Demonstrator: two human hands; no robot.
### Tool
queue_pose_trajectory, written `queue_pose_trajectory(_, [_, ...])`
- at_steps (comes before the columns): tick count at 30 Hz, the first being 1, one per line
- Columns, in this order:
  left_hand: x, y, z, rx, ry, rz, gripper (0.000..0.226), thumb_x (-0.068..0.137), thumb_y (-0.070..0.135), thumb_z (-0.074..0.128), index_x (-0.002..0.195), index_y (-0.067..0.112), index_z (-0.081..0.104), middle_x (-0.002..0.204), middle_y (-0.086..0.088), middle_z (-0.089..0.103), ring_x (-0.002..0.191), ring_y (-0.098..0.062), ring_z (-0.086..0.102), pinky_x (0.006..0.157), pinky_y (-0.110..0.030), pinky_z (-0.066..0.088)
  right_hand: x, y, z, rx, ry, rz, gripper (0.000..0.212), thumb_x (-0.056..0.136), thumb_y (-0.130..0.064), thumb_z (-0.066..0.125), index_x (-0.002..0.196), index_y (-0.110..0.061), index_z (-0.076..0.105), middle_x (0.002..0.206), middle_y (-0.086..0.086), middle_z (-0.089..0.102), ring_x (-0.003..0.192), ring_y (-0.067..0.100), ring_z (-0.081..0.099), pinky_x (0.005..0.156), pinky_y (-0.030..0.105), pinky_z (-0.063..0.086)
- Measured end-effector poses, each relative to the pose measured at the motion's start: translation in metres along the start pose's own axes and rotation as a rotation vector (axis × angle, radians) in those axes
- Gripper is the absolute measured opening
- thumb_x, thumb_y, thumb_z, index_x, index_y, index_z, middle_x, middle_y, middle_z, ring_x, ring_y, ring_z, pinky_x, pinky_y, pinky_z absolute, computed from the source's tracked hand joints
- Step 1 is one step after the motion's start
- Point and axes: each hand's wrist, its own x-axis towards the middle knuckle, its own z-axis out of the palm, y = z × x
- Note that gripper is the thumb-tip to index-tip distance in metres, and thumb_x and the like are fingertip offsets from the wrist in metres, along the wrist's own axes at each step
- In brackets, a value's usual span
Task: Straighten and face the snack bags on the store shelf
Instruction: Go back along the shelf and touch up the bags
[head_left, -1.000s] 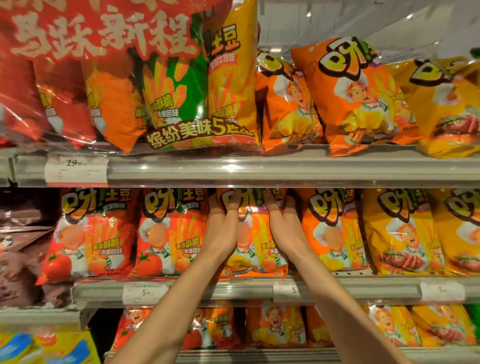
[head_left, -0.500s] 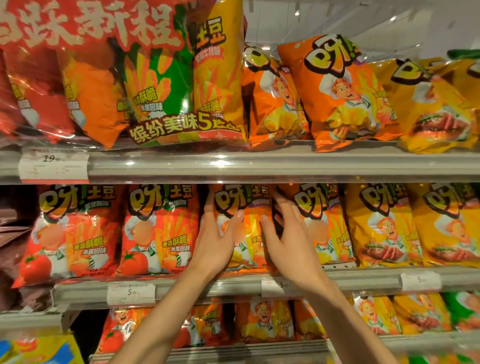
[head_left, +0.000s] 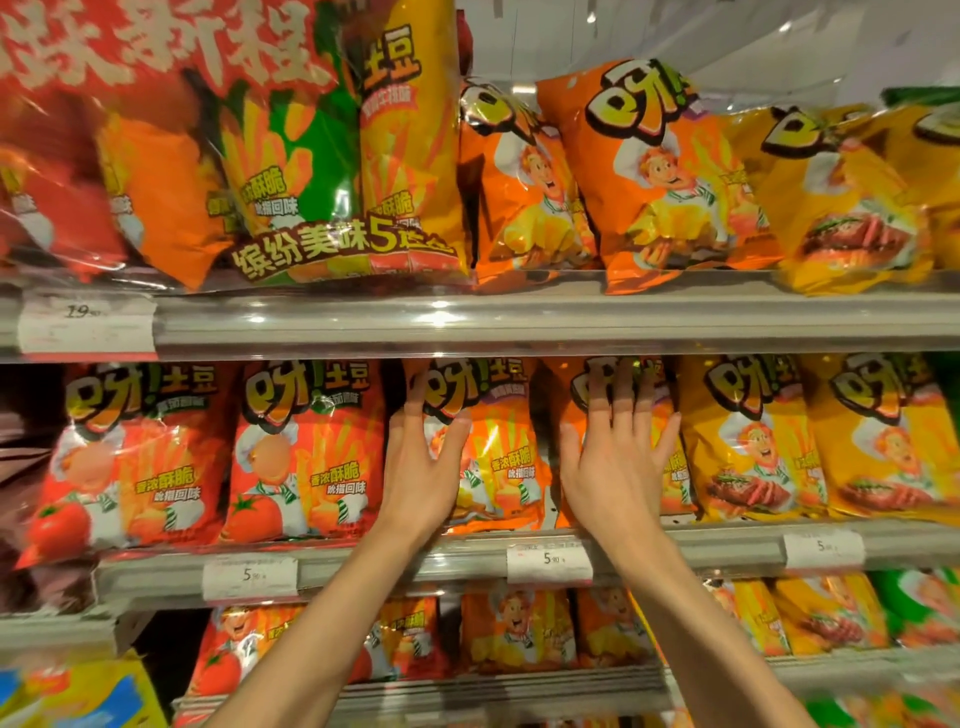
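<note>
Middle shelf: left hand flat, fingers straight, pressing left edge of orange bag. Right hand spread flat on neighbouring orange bag just right, grasping nothing. Purpose, likely: push fronts upright, flush with red bags left and yellow bags right.

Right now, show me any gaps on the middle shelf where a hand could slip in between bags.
One dark gap shows between the orange bag under the left hand and the next orange bag, under the right hand. A narrower slit lies between the red bag and the left hand. Rightward, the yellow bags sit packed edge to edge.
</note>
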Motion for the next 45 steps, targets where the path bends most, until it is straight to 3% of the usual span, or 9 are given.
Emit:
queue_pose_trajectory(9, [0.000,-0.004,0.008,0.124,-0.059,-0.039,0.070,0.098,0.063,0.038,0.156,0.043,0.005,0.162,-0.006,0.016,0.149,-0.025,0.023,0.119,-0.048,0.026,-0.002,-0.002,0.006,0.093,-0.056,0.008,0.063,0.100,-0.053,0.029,0.151,-0.015,0.035,0.161,0.013,0.026,0.151,0.034,0.012,0.118,0.063,0.000])
queue_pose_trajectory(18, [-0.018,0.006,-0.022,0.138,-0.096,0.049,0.067,0.098,0.053,0.051,0.156,0.034,0.022,0.157,0.008,0.030,0.138,-0.003,0.031,0.107,-0.025,0.028,-0.025,0.024,-0.035,0.456,-0.081,-0.040,0.055,0.099,-0.041,0.049,0.148,-0.016,0.040,0.159,0.006,0.031,0.149,0.021,0.020,0.122,0.041,0.019])
queue_pose_trajectory(22, [-0.040,0.002,-0.044,0.074,-0.124,0.056,0.057,0.094,0.052,0.058,0.146,0.041,0.038,0.149,0.018,0.042,0.136,-0.004,0.043,0.113,-0.037,0.039,-0.053,0.028,-0.054,0.651,-0.093,0.073,0.044,0.097,-0.040,0.054,0.139,-0.027,0.049,0.135,-0.012,0.052,0.125,0.007,0.050,0.102,0.032,0.043])
queue_pose_trajectory(28, [-0.083,-0.001,-0.077,-0.099,-0.099,-0.060,0.036,0.094,0.036,0.060,0.130,0.033,0.054,0.114,0.010,0.067,0.103,-0.002,0.064,0.087,-0.019,0.052,-0.097,0.011,-0.052,1.009,-0.378,0.420,0.036,0.087,-0.036,0.064,0.122,-0.036,0.056,0.075,-0.013,0.065,0.062,0.003,0.058,0.058,0.022,0.047])
queue_pose_trajectory(33, [-0.101,-0.023,-0.111,-0.229,-0.058,-0.160,0.027,0.094,0.030,0.068,0.121,0.027,0.061,0.101,-0.012,0.069,0.087,-0.012,0.067,0.075,-0.013,0.050,-0.127,-0.013,-0.049,1.008,-0.398,0.421,0.026,0.095,-0.011,0.062,0.118,-0.023,0.060,0.088,0.006,0.070,0.064,0.004,0.060,0.055,0.007,0.044])
queue_pose_trajectory(37, [-0.104,-0.047,-0.146,-0.214,-0.028,-0.194,0.018,0.097,0.028,0.063,0.114,0.027,0.064,0.095,-0.006,0.074,0.095,-0.025,0.069,0.080,-0.019,0.052,-0.149,-0.039,-0.041,0.976,-0.395,0.478,0.037,0.080,-0.048,0.067,0.111,-0.028,0.065,0.085,-0.006,0.075,0.075,0.004,0.066,0.073,0.019,0.052])
queue_pose_trajectory(39, [-0.107,-0.055,-0.162,-0.222,-0.018,-0.183,0.031,0.088,0.043,0.064,0.115,0.026,0.065,0.096,-0.004,0.075,0.096,-0.024,0.070,0.090,-0.036,0.056,-0.157,-0.053,-0.041,0.968,-0.382,0.501,0.054,0.065,-0.064,0.060,0.108,-0.031,0.066,0.084,-0.008,0.074,0.076,0.004,0.067,0.072,0.020,0.052])
queue_pose_trajectory(42, [-0.109,-0.060,-0.182,-0.240,-0.007,-0.184,0.048,0.080,0.057,0.065,0.115,0.025,0.066,0.100,-0.004,0.075,0.100,-0.020,0.071,0.095,-0.048,0.053,-0.164,-0.070,-0.039,0.949,-0.378,0.485,0.053,0.069,-0.068,0.059,0.111,-0.036,0.065,0.090,-0.009,0.074,0.087,0.012,0.071,0.080,0.033,0.055])
queue_pose_trajectory(45, [-0.105,-0.059,-0.195,-0.226,0.008,-0.182,0.046,0.083,0.055,0.063,0.119,0.027,0.063,0.101,0.000,0.074,0.100,-0.013,0.070,0.095,-0.043,0.052,-0.160,-0.082,-0.038,0.967,-0.367,0.419,0.024,0.086,-0.050,0.063,0.109,-0.043,0.065,0.090,-0.005,0.073,0.089,0.018,0.070,0.085,0.042,0.055])
